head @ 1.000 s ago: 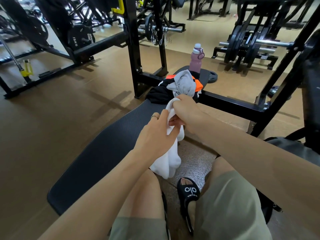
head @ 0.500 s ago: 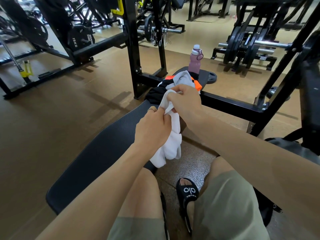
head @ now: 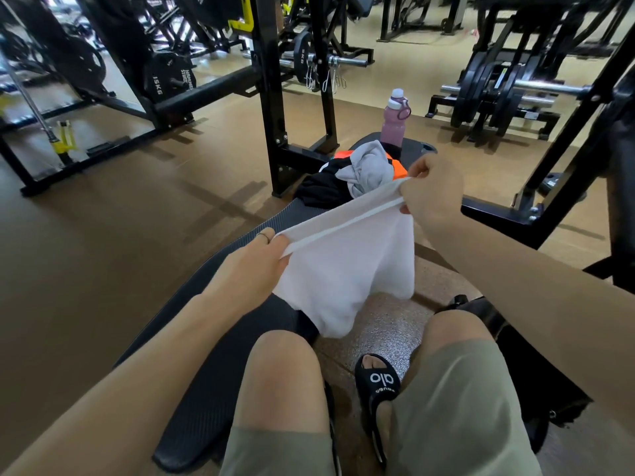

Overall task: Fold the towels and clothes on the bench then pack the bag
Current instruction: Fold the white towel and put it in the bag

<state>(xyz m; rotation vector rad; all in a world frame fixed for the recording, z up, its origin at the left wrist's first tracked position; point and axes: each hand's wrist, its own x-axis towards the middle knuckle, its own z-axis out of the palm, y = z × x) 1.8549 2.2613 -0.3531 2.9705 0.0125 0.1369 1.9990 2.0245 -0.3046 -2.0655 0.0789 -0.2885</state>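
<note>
A white towel point(head: 347, 269) hangs spread between my two hands above the black padded bench point(head: 213, 355). My left hand point(head: 261, 255) pinches its left top corner, and my right hand point(head: 429, 190) grips the right top corner, higher and farther away. The towel's top hem is stretched taut between them and its lower part droops toward my knees. At the bench's far end lies a pile of clothes: a grey garment point(head: 369, 170) on top of black point(head: 319, 190) and orange point(head: 398, 168) fabric. A dark bag point(head: 536, 379) sits on the floor at my right, mostly hidden by my right arm and leg.
A pink water bottle point(head: 393, 121) stands on the bench's far end behind the pile. Black rack uprights point(head: 271, 108) and a crossbar point(head: 498, 214) frame the bench. Weight plates and barbells fill the background. My foot in a black sandal point(head: 378, 383) rests on the floor.
My hands have pulled apart, left hand toward me and left, right hand up and right, opening the bunched white towel into a spread sheet.
</note>
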